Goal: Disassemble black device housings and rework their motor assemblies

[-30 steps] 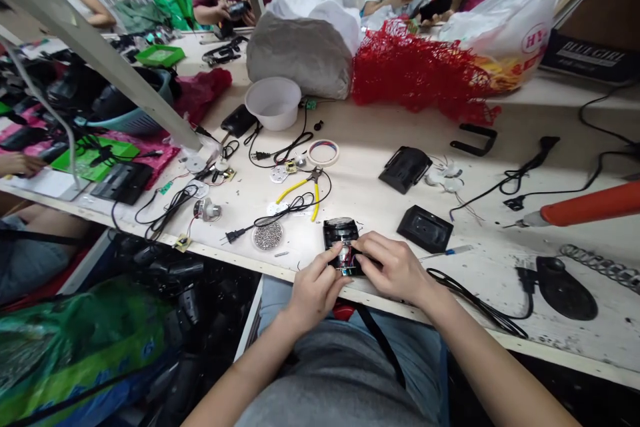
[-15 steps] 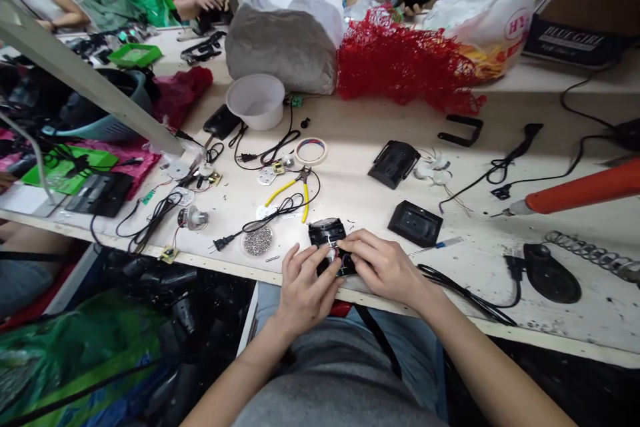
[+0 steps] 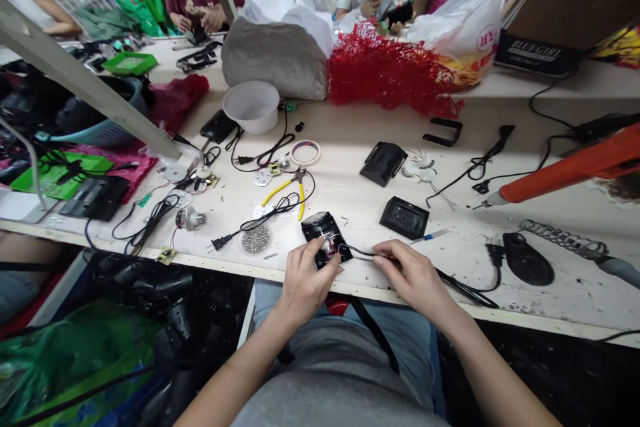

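A small black device housing (image 3: 323, 233) with wires inside lies at the table's near edge. My left hand (image 3: 305, 280) rests on its near end, fingers curled and pressing it down. My right hand (image 3: 413, 277) sits to the right of it, pinching a black cable (image 3: 357, 252) that runs from the housing out along the table edge to the right. Just left of the housing is a round lid of small screws (image 3: 256, 239).
Yellow-handled pliers (image 3: 287, 188), a tape roll (image 3: 305, 152), a white bowl (image 3: 251, 106), two black covers (image 3: 404, 217), loose cords and an orange tool (image 3: 570, 167) lie on the table. Red netting (image 3: 390, 70) and bags stand behind. Other people sit at the far side.
My right hand has moved off the housing to the right, drawing the black cable out with it. My left hand stays on the housing. The view has shifted slightly.
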The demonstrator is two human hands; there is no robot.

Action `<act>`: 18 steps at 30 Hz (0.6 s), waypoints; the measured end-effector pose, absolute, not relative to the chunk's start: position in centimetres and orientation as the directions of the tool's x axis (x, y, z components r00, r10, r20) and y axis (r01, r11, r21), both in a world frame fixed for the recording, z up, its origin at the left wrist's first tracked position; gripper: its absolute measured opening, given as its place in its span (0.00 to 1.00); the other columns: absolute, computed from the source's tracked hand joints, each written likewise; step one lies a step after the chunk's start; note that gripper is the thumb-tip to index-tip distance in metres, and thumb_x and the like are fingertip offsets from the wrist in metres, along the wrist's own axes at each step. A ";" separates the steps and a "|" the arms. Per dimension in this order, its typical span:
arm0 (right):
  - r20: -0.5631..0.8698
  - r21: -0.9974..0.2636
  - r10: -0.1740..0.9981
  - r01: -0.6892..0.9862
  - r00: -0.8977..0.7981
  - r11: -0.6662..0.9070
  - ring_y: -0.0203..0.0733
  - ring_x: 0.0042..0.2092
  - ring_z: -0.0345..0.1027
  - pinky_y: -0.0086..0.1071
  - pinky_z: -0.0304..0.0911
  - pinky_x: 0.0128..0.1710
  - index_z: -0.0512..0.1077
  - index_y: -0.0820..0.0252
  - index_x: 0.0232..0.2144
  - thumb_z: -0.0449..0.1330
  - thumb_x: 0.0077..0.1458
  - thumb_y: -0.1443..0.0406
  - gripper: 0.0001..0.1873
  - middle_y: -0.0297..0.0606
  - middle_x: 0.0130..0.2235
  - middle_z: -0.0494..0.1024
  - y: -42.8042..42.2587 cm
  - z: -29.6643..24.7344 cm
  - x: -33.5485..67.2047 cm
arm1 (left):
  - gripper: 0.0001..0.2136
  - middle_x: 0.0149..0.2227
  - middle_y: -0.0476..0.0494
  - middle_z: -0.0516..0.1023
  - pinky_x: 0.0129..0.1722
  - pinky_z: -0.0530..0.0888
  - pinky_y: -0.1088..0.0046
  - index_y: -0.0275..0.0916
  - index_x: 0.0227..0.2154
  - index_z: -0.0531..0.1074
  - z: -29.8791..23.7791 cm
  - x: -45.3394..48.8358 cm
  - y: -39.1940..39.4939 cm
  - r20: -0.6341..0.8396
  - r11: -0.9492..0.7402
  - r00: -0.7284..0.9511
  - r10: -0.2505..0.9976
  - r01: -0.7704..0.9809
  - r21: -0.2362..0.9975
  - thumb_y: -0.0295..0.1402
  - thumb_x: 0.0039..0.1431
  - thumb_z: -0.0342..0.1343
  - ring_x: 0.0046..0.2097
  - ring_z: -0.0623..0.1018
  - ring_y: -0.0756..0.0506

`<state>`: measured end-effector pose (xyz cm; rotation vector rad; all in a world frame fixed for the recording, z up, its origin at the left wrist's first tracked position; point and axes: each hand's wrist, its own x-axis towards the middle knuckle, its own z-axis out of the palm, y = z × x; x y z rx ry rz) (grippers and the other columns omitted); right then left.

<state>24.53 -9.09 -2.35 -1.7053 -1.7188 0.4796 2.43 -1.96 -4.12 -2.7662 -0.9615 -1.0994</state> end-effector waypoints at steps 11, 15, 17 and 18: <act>0.357 -0.156 0.924 0.966 -0.138 0.204 0.38 0.29 0.63 0.31 0.54 0.28 0.70 0.59 0.25 0.54 0.59 0.73 0.12 0.35 0.27 0.69 -6.7 -0.3 22.4 | 0.08 0.50 0.33 0.73 0.42 0.70 0.63 0.41 0.43 0.77 -3.6 3.3 -2.0 0.597 -0.805 0.583 0.550 0.559 0.196 0.33 0.63 0.58 0.44 0.70 0.41; 0.276 -0.041 0.930 0.963 -0.243 0.264 0.41 0.32 0.63 0.33 0.53 0.27 0.71 0.59 0.26 0.54 0.59 0.76 0.13 0.38 0.29 0.70 -6.2 0.7 21.7 | 0.08 0.50 0.34 0.73 0.42 0.70 0.62 0.41 0.43 0.77 -3.9 3.2 -2.1 0.606 -0.795 0.558 0.567 0.564 0.224 0.33 0.63 0.57 0.43 0.70 0.41; 0.243 -0.015 0.924 0.951 -0.296 0.309 0.43 0.33 0.62 0.34 0.55 0.27 0.71 0.59 0.28 0.53 0.58 0.78 0.13 0.40 0.30 0.71 -6.0 0.7 21.6 | 0.08 0.50 0.34 0.73 0.42 0.71 0.62 0.40 0.43 0.77 -4.1 3.1 -2.1 0.617 -0.795 0.546 0.567 0.558 0.238 0.32 0.63 0.57 0.43 0.70 0.41; 0.233 -0.013 0.920 0.945 -0.315 0.327 0.43 0.34 0.62 0.34 0.56 0.28 0.71 0.60 0.28 0.53 0.59 0.78 0.13 0.40 0.30 0.71 -5.9 0.7 21.5 | 0.07 0.51 0.33 0.73 0.42 0.71 0.62 0.40 0.43 0.77 -4.2 3.1 -2.1 0.622 -0.797 0.539 0.567 0.551 0.249 0.32 0.63 0.58 0.44 0.70 0.41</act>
